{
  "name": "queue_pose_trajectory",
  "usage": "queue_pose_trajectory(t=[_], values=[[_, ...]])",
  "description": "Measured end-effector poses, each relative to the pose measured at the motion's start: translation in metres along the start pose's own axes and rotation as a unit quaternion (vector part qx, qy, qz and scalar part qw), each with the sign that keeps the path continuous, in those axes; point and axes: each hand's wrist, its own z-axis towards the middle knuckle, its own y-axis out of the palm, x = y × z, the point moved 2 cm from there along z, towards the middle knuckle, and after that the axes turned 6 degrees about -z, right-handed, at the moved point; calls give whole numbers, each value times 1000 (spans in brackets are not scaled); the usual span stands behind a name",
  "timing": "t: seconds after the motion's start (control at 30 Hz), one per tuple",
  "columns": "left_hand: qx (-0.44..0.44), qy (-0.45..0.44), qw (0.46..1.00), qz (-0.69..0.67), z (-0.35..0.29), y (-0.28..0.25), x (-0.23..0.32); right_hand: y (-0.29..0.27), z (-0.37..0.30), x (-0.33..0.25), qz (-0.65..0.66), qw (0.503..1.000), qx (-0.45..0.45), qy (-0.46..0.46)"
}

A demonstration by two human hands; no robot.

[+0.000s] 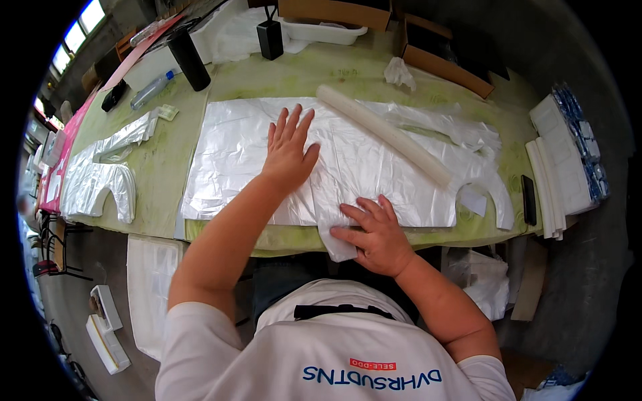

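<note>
A stack of thin white plastic bags with cut-out handles (247,160) lies flat across the green-covered table. My left hand (289,152) is open over the left half of the stack, fingers stretched toward the far side and thumb apart. At the near edge my right hand (378,237) is spread, its fingers resting on the plastic. A loose flap of the plastic (340,248) hangs past the table's front edge, beside the right thumb. A long whitish tube (384,134) lies slantwise on top of the bags, right of my left hand.
More white bags (100,177) lie at the left. A black tumbler (188,59), a clear bottle (152,90) and a black box-shaped object (269,39) stand or lie behind. A cardboard box (445,57) sits at the back right. Near the right edge are a dark phone (528,199) and stacked packs (568,154).
</note>
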Motion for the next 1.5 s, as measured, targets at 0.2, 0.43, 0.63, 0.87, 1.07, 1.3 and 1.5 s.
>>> queue_pose_trajectory(t=[0.2,0.43,0.63,0.87,1.07,1.3,1.5], values=[[-295,167,938,-74,-75,-47,50,4,-2,10,70,997,31,18],[-203,111,973,-14,-98,-18,46,0,23,0,164,982,82,43],[-158,60,982,-82,-94,-16,41,9,53,29,186,970,12,155],[-13,-179,962,-204,-83,-14,47,10,92,32,198,907,-103,356],[-38,-123,990,-51,-72,-11,35,15,107,36,141,906,-146,371],[-55,-111,992,-24,-65,-14,36,18,110,36,117,915,-127,365],[-143,97,983,63,-65,-1,42,24,112,39,94,922,-89,366]])
